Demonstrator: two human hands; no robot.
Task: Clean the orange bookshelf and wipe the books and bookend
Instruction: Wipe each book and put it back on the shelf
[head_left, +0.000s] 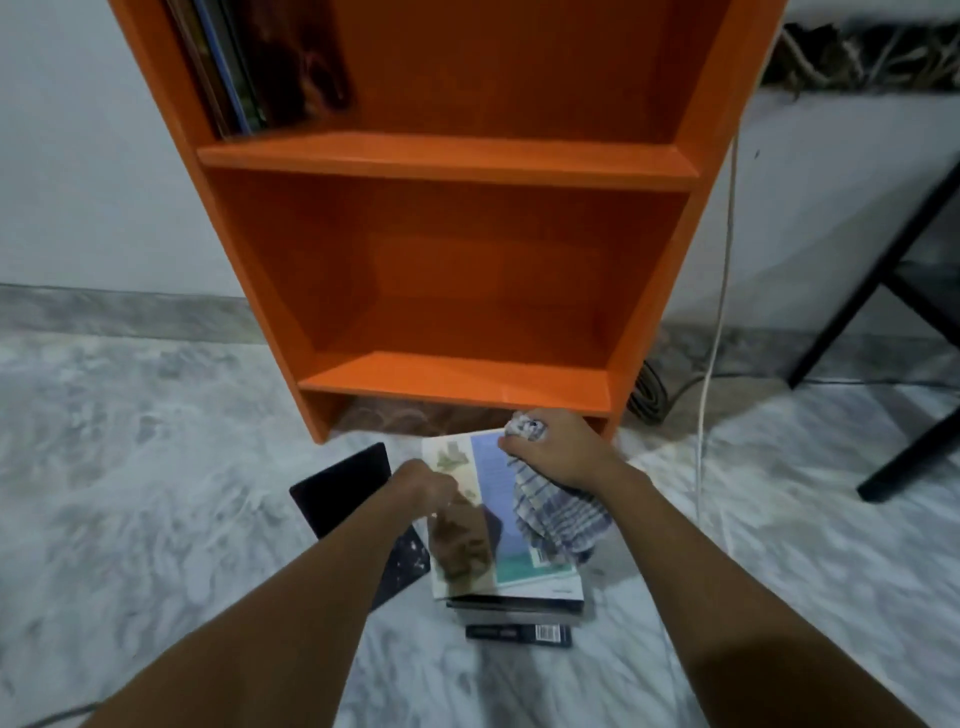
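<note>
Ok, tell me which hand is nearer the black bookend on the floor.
Left. The left hand sits just right of the black bookend, on the top book's near edge. The right hand, gripping the checked cloth, is farther right, across the book.

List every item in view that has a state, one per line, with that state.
orange bookshelf: upright, lower shelves bare
upper-shelf books: leaning at the left end
top book: on the floor stack, being handled
book stack: lying flat on the floor
checked cloth: bunched, draped over the top book
left hand: on the top book
right hand: gripping the cloth
</note>
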